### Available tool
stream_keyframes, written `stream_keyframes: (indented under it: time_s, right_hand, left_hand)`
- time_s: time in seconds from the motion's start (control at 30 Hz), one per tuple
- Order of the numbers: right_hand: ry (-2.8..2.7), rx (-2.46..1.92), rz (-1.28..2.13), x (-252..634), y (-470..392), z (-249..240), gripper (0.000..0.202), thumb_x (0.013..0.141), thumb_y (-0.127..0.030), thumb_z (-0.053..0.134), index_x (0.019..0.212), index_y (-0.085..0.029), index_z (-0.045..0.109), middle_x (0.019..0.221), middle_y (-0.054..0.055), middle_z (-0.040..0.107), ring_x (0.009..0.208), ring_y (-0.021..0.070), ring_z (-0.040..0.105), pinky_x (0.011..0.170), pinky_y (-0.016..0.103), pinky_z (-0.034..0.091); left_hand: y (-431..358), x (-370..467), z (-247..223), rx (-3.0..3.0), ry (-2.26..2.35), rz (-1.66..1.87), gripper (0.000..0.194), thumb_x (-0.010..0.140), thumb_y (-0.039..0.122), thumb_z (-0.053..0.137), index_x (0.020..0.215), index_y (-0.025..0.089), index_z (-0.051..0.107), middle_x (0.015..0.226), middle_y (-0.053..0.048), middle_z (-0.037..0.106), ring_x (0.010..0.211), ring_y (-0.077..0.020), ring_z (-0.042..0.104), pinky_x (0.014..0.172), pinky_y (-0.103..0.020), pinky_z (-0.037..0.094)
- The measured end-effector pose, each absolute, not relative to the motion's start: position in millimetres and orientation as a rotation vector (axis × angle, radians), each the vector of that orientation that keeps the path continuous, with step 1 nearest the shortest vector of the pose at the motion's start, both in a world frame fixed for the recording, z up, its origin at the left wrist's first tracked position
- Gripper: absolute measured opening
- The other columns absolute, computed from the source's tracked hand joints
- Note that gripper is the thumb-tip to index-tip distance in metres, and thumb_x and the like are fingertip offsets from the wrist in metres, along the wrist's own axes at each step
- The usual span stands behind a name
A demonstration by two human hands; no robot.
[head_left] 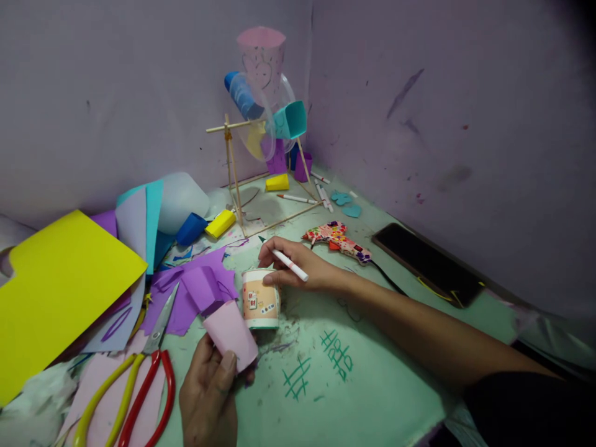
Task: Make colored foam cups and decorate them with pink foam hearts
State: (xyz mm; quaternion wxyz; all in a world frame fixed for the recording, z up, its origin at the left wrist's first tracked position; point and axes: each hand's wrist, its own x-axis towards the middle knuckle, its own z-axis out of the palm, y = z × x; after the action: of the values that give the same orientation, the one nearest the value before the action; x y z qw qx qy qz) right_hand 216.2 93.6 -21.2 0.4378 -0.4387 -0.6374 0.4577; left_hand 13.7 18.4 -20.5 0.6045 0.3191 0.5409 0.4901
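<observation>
The left hand (208,392) grips a pink paper piece (230,336), its long axis running eleven to five o'clock. At one o'clock from that piece stands the patterned cup (259,305), nearer the right hand (303,258), which reaches its rim while holding a white marker (291,266), tip toward ten o'clock.

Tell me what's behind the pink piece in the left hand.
Beyond the pink piece, purple paper and a patterned cup show. The left hand curls partly behind it; whatever else it covers cannot be seen.
</observation>
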Motion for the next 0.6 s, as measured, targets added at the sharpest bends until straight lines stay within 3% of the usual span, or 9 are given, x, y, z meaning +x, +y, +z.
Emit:
stream_keyframes:
  time_s: [0.37,0.6]
  right_hand:
    - [-1.590,-1.051,1.091,214.7,91.6,-15.4,0.028,0.070,-0.018,0.069,0.091,-0.021,0.051,0.085,0.000,0.057,0.076,0.0149,0.055,0.067,0.028,0.044]
    - [-1.601,-1.040,1.040,215.4,89.6,-12.6,0.024,0.075,-0.021,0.064,0.095,-0.021,0.051,0.088,0.002,0.059,0.082,0.0171,0.058,0.070,0.030,0.045]
  left_hand:
    - [18.0,17.5,-16.8,0.689,1.272,1.170,0.062,0.055,0.036,0.078,0.110,0.013,0.061,0.082,-0.007,0.067,0.065,-0.0179,0.060,0.045,-0.021,0.044]
    - [17.1,19.1,-18.3,0.728,1.286,1.205,0.051,0.056,0.034,0.077,0.102,0.014,0.064,0.077,-0.005,0.067,0.060,-0.0162,0.058,0.043,-0.021,0.042]
